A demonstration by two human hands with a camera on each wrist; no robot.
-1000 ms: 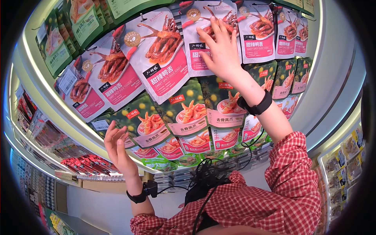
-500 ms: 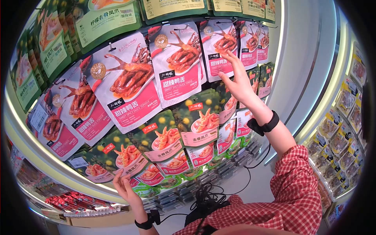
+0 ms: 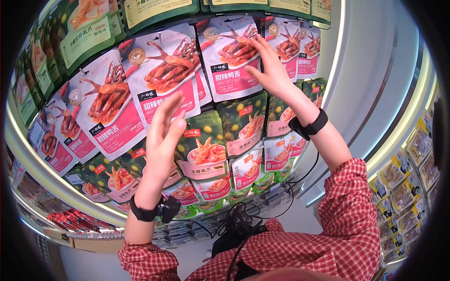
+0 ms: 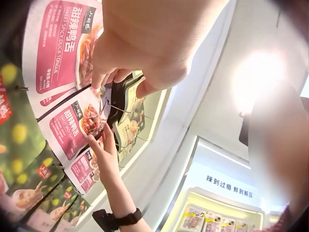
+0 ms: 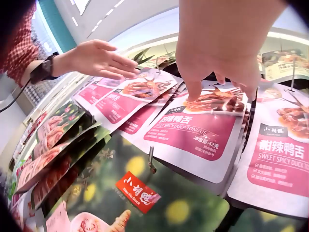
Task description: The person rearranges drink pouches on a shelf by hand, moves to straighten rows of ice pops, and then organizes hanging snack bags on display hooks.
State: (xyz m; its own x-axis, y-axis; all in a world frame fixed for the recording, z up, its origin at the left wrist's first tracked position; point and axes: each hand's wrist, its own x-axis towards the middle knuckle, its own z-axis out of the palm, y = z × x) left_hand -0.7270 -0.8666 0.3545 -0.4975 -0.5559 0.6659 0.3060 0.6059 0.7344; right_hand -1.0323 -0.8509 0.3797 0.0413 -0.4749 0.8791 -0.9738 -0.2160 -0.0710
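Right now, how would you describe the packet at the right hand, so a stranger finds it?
In the head view, start at the curved display and find its pink-and-white packets hanging above green packets. Only the wanted duck tongue packet has the thumb of the right hand across its right edge.

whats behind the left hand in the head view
A pink-and-white duck tongue pouch, its food photo showing above the left hand; lower down, green pouches show either side. Part of the pouch's pink panel is covered, so some lettering there is hidden.
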